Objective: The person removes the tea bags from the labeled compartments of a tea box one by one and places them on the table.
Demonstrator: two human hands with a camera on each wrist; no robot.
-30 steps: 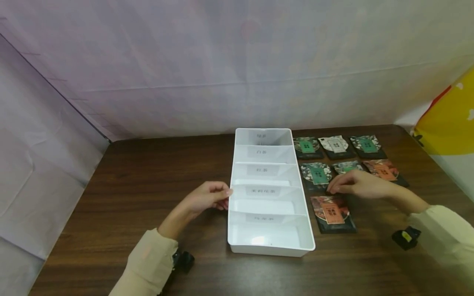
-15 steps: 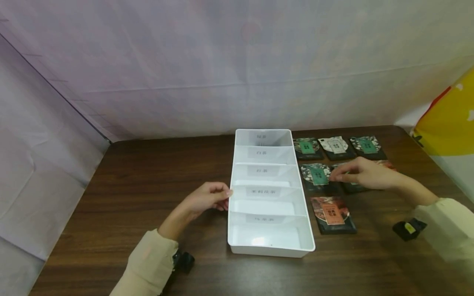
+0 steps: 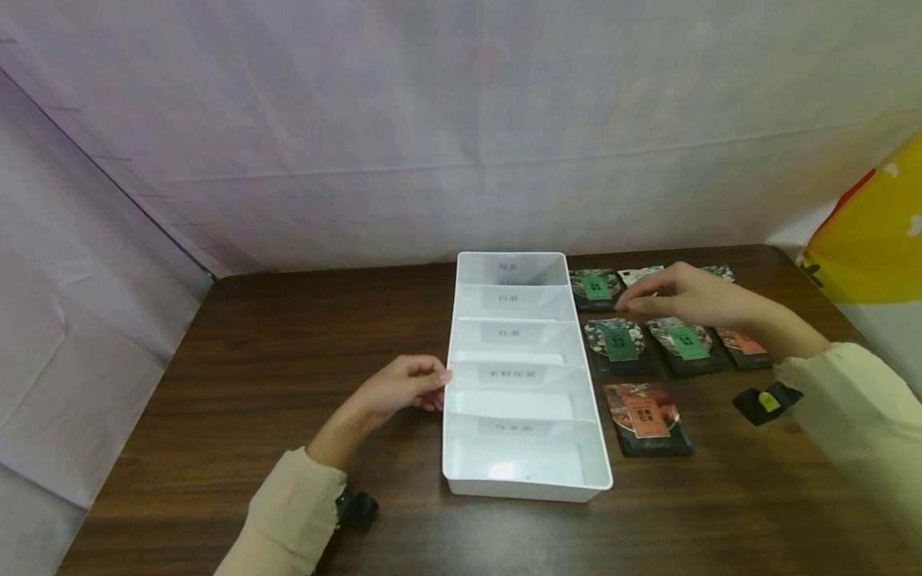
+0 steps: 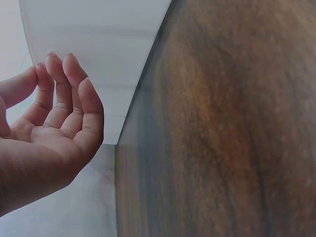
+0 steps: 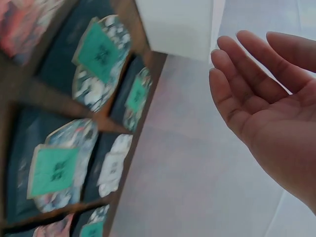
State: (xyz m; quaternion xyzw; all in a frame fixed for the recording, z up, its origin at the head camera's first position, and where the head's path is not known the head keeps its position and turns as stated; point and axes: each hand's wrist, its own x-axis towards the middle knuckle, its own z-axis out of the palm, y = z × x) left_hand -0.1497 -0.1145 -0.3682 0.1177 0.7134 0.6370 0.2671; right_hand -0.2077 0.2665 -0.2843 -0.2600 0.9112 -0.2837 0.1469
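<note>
On the table stands a long white divided box [image 3: 519, 489] with paper labels in Chinese on its compartments. My left hand [image 3: 403, 384] pinches its left rim between thumb and index finger; the left wrist view shows the hand [image 4: 59, 123] with its other fingers bent behind the wall. To the right, my right hand [image 3: 687, 298] hovers over flat dark packets with nothing in it, its fingers loosely bent [image 5: 269, 98]. Beneath it lie a green-labelled packet [image 3: 687, 342] and a partly covered orange-labelled one [image 3: 745, 346]. A white-labelled packet [image 3: 639, 274] behind is mostly hidden.
Other packets lie beside the box: green-labelled ones at back left [image 3: 596, 288] and middle left [image 3: 621, 346], an orange-labelled one [image 3: 648, 420] in front. Behind the brown wooden table [image 3: 288, 320] hangs a pale cloth [image 3: 360, 120]. Yellow fabric [image 3: 871, 232] hangs at right.
My right hand has moved from low over the middle row of packets toward the back row, uncovering the middle green-labelled packet. The left hand and the box have stayed put.
</note>
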